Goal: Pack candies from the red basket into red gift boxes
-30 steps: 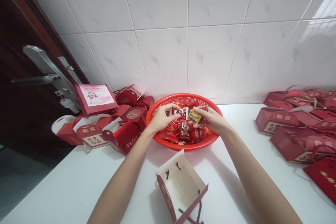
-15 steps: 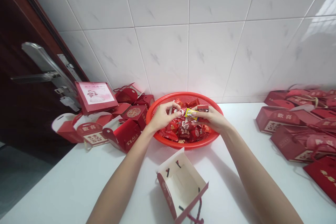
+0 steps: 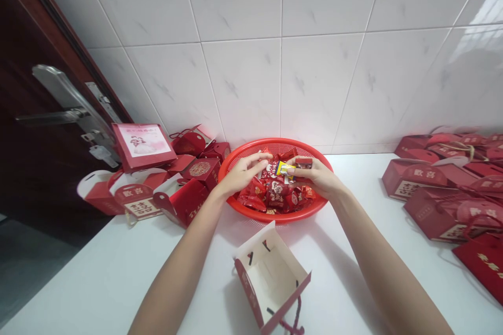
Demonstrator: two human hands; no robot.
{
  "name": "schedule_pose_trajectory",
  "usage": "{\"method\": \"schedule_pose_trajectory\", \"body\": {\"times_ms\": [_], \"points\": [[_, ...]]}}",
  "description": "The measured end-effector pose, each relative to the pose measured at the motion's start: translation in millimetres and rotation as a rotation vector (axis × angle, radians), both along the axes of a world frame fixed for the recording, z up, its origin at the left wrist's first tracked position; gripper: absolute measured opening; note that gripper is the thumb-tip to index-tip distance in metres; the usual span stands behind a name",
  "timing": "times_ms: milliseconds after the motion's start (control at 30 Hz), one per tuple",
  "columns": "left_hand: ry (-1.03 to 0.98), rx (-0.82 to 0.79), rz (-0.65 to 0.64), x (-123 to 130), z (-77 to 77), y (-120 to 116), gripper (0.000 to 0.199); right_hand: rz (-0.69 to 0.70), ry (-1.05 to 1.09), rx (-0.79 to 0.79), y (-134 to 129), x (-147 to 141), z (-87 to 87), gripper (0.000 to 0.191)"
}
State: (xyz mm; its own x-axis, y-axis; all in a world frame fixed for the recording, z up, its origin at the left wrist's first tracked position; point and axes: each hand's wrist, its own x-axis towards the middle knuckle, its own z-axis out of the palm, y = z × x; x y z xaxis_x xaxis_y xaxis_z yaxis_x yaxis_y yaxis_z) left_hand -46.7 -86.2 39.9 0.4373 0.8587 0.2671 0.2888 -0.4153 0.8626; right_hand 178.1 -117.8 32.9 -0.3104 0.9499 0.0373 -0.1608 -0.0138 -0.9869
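Observation:
A red plastic basket (image 3: 277, 217) full of red-wrapped candies (image 3: 276, 192) stands against the wall. Over its left half is my left hand (image 3: 244, 171), thumb and fingers bent close together at a reddish candy; whether it grips that candy is not clear. My right hand (image 3: 317, 175), over the right half, is closed on a yellow packet (image 3: 285, 168) and a dark red wrapped candy (image 3: 304, 163). Nearer to me, an open red box (image 3: 272, 277) with a cream inside and dark red cord handles sits empty on the white table (image 3: 118, 267).
Several red boxes (image 3: 137, 193) crowd the left edge of the table, one with a pink picture lid (image 3: 144, 141). More red boxes (image 3: 428, 178) line the right side. A dark door with keys (image 3: 101, 154) is at far left.
My left fingers have lifted and shifted slightly at the candies, with a reddish candy now at the fingertips. My right hand has barely moved and keeps its packets.

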Motion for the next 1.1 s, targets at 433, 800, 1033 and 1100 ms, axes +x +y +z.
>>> {"method": "schedule_pose_trajectory", "body": {"times_ms": [433, 800, 1033, 1100], "points": [[0.971, 0.044, 0.036, -16, 2.2, -7, 0.061, -0.213, 0.045, -0.033, 2, -3, -0.3, 0.031], [0.631, 0.101, 0.150, -18, 8.1, -2, 0.031, -0.286, 0.100, -0.019, 5, -1, -4.1, 0.033], [0.430, 0.052, 0.198, -13, 1.1, 5, 0.038, -0.253, 0.102, -0.009, 7, 0, -4.8, 0.035], [0.368, 0.008, 0.169, -14, -2.5, 8, 0.040, -0.251, 0.103, -0.009, 7, 0, -5.2, 0.035]]}}
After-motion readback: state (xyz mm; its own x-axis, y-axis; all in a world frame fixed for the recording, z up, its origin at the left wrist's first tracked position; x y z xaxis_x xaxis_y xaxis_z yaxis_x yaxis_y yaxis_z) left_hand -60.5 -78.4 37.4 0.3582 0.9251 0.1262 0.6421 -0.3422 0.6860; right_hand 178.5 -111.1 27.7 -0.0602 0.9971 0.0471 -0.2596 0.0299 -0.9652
